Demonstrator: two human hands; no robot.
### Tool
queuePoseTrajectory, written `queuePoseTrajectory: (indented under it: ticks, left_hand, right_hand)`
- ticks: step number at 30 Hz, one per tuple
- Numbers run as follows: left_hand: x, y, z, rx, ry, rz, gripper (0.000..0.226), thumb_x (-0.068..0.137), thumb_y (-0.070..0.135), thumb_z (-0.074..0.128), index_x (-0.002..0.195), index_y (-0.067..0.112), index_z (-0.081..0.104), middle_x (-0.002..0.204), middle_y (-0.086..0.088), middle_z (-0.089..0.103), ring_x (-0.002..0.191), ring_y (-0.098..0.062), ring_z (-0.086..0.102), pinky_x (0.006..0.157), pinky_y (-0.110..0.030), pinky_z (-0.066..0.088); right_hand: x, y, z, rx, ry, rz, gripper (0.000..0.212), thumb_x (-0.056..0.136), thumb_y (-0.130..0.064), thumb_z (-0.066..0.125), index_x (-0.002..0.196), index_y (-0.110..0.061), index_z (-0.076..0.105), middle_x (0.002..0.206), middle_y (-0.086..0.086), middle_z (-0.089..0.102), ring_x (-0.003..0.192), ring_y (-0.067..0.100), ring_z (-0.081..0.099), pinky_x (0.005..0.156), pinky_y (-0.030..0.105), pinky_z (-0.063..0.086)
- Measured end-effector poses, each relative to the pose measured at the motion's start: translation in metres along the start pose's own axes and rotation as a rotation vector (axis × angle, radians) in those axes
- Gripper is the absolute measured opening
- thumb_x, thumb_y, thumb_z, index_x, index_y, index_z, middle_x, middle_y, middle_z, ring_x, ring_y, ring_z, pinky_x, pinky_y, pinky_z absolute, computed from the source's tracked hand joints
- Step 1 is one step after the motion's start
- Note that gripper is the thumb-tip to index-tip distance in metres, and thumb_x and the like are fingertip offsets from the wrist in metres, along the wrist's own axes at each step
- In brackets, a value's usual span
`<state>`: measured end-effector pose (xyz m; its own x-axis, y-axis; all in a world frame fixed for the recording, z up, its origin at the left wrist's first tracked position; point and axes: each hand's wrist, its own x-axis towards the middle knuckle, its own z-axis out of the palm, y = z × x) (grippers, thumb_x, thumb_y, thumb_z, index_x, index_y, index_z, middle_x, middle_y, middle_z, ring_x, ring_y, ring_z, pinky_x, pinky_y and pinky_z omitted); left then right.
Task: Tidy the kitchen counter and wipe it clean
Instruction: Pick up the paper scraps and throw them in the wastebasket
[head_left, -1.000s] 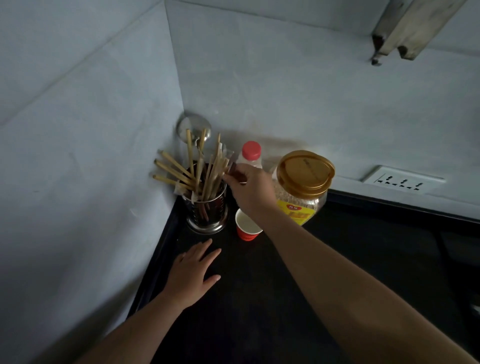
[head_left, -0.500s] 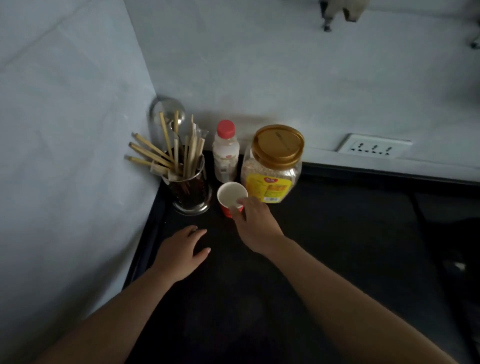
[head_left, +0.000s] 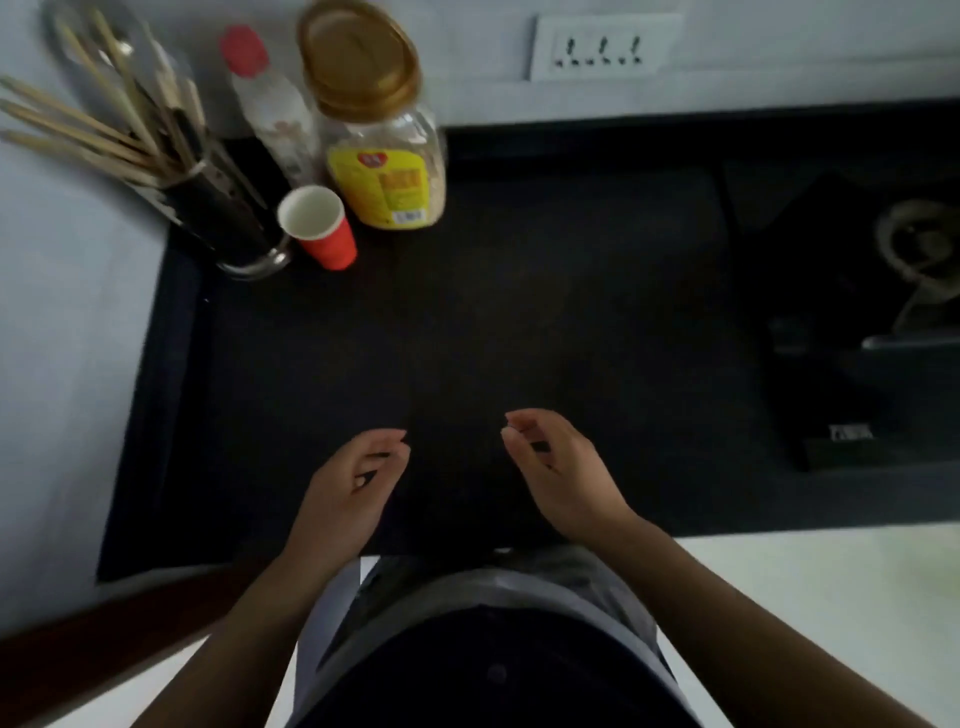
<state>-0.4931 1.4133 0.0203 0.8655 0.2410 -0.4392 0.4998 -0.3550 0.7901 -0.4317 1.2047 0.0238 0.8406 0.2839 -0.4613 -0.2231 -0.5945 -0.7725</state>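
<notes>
Seeing a black counter (head_left: 519, 312) filling mid frame, matte, w/ a raised black lip along the back and left edges; pale grey-blue walls upper left and top, white wall socket strip (head_left: 605, 47) top centre-right. White floor lower right, dark wood trim strip (head_left: 104, 639) lower left. Right edge of frame: dark recessed area w/ a blurry metal item, can't tell what. All clutter packed in upper left corner: steel utensil holder (head_left: 228, 228) w/ chopsticks (head_left: 78, 124) fanning out left, red paper cup (head_left: 322, 228) just beside it, upright, white inside. Behind the cup a clear bottle w/ red cap (head_left: 270, 98) and a plastic jar w/ gold lid (head_left: 384, 130), yellow label w/ red heart logo + barcode, text too blurred to read. Left hand (head_left: 348, 488) and right hand (head_left: 561, 467) low centre, above the counter's front edge, apart, fingers loosely curled, both released, grasping nothing. No cloth visible from here.
</notes>
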Motion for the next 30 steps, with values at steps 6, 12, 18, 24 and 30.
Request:
queuePoseTrajectory:
  ticks: [6, 12, 18, 24, 30]
  left_hand:
    - [-0.022, 0.02, 0.038, 0.077, -0.286, 0.019, 0.019, 0.09, 0.037, 0.051, 0.104, 0.035, 0.064, 0.105, 0.014, 0.068, 0.099, 0.006, 0.06, 0.078, -0.009, 0.043]
    - [-0.028, 0.031, 0.043, 0.136, -0.489, 0.122, 0.035, 0.076, 0.056, 0.047, 0.102, 0.039, 0.063, 0.106, 0.016, 0.066, 0.101, 0.005, 0.059, 0.081, -0.015, 0.042]
    - [-0.019, 0.029, 0.061, 0.297, -0.76, 0.269, 0.019, 0.086, 0.044, 0.052, 0.101, 0.04, 0.063, 0.105, 0.015, 0.067, 0.101, -0.001, 0.06, 0.082, -0.023, 0.047]
    - [-0.034, 0.031, 0.117, 0.382, -1.006, 0.426, 0.015, 0.085, 0.046, 0.056, 0.097, 0.039, 0.063, 0.099, 0.014, 0.067, 0.093, 0.001, 0.06, 0.079, -0.022, 0.047]
    - [-0.072, 0.039, 0.158, 0.492, -1.168, 0.523, 0.021, 0.079, 0.047, 0.051, 0.095, 0.037, 0.061, 0.101, 0.013, 0.066, 0.092, 0.006, 0.058, 0.076, -0.017, 0.042]
  right_hand:
    - [-0.061, 0.044, -0.024, 0.079, 0.07, 0.036, 0.015, 0.093, -0.042, 0.042, 0.098, -0.037, 0.055, 0.099, -0.017, 0.058, 0.087, -0.01, 0.054, 0.066, 0.007, 0.041]
    - [-0.115, 0.052, -0.01, 0.129, 0.362, 0.12, 0.027, 0.093, -0.042, 0.04, 0.109, -0.027, 0.057, 0.107, -0.009, 0.06, 0.096, 0.001, 0.055, 0.079, 0.017, 0.046]
    - [-0.177, 0.063, 0.031, 0.261, 0.727, 0.321, 0.027, 0.093, -0.043, 0.041, 0.108, -0.028, 0.057, 0.108, -0.013, 0.059, 0.099, 0.001, 0.055, 0.083, 0.021, 0.046]
    - [-0.248, 0.079, 0.083, 0.42, 1.066, 0.504, 0.049, 0.081, -0.056, 0.035, 0.108, -0.023, 0.059, 0.106, -0.007, 0.063, 0.096, -0.004, 0.057, 0.076, 0.013, 0.047]
    - [-0.303, 0.099, 0.113, 0.51, 1.264, 0.592, 0.038, 0.088, -0.05, 0.038, 0.104, -0.023, 0.06, 0.103, -0.01, 0.063, 0.098, -0.008, 0.053, 0.076, 0.005, 0.043]
